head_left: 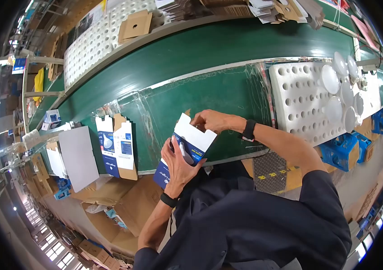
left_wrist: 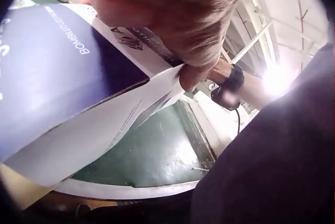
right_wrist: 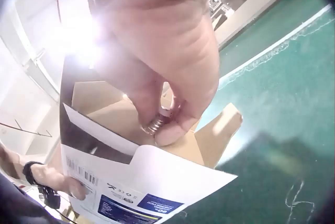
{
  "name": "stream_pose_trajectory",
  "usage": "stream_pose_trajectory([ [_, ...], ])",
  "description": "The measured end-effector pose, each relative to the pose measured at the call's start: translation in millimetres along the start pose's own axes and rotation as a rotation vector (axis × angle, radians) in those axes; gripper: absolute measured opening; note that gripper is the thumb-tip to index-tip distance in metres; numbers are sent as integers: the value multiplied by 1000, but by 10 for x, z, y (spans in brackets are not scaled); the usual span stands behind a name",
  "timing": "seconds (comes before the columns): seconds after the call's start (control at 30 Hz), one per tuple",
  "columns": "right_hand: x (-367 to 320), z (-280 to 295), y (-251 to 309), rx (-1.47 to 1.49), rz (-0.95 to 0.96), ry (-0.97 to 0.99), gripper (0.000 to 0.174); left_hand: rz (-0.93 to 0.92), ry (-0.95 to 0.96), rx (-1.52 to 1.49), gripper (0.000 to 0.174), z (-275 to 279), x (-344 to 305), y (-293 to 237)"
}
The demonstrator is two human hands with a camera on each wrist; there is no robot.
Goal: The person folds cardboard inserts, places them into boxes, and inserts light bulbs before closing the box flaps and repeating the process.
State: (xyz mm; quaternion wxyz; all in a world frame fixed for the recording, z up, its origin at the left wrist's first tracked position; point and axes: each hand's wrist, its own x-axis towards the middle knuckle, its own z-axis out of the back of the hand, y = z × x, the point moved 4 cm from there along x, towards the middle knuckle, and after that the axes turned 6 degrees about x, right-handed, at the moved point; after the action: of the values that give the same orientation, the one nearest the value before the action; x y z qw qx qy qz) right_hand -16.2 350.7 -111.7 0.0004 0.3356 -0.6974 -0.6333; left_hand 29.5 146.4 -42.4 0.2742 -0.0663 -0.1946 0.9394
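My left hand (head_left: 179,170) grips a blue and white light bulb carton (head_left: 196,138) around its side, over the near edge of the green bench (head_left: 218,90). The carton is tilted, with its flaps raised at the upper end. At that open end, my right hand (head_left: 213,120) reaches in. The right wrist view shows its thumb and fingers pinching the metal screw base of a light bulb (right_wrist: 155,125) inside the brown cardboard mouth. The rest of the bulb is hidden by the hand and carton walls. Printed lettering on the carton fills the left wrist view.
Opened blue and white cartons (head_left: 118,148) lie left on the bench, beside a grey board (head_left: 79,157). At right, a white foam tray (head_left: 290,101) with holes carries several white bulbs (head_left: 331,79). Blue stools (head_left: 339,150) and a large cardboard box (head_left: 130,207) stand below the bench.
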Motion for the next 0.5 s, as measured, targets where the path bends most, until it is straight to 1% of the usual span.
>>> stream_pose_trajectory([
  [0.03,48,14,-47,11,1,-2,54,4,-14,11,130,-16,6,1],
  [0.07,122,7,-47,23,21,78,52,7,-18,23,130,-21,-19,-6],
  [0.1,183,26,-96,39,35,97,47,4,1,22,130,-32,-15,-29],
  [0.17,422,41,-453,315,-166,68,43,111,6,71,130,-65,76,-35],
  [0.2,501,87,-613,313,-160,64,43,102,-10,82,128,-88,114,-43],
  [0.23,549,156,-617,-69,231,11,41,95,-11,83,128,-117,157,-69],
  [0.27,518,133,-589,-448,614,-42,41,136,-37,96,127,-127,166,-95],
  [0.3,605,198,-470,-149,398,106,41,179,-59,111,126,-117,180,-135],
  [0.33,673,265,-351,143,163,179,41,206,-119,117,125,-106,230,-171],
  [0.37,654,312,-177,291,9,228,42,235,-181,121,123,-66,322,-238],
  [0.43,714,360,-225,331,-63,99,46,238,-202,172,122,-106,446,-305],
  [0.5,820,290,-445,-535,70,-6,48,346,-159,134,123,-248,459,-226],
])
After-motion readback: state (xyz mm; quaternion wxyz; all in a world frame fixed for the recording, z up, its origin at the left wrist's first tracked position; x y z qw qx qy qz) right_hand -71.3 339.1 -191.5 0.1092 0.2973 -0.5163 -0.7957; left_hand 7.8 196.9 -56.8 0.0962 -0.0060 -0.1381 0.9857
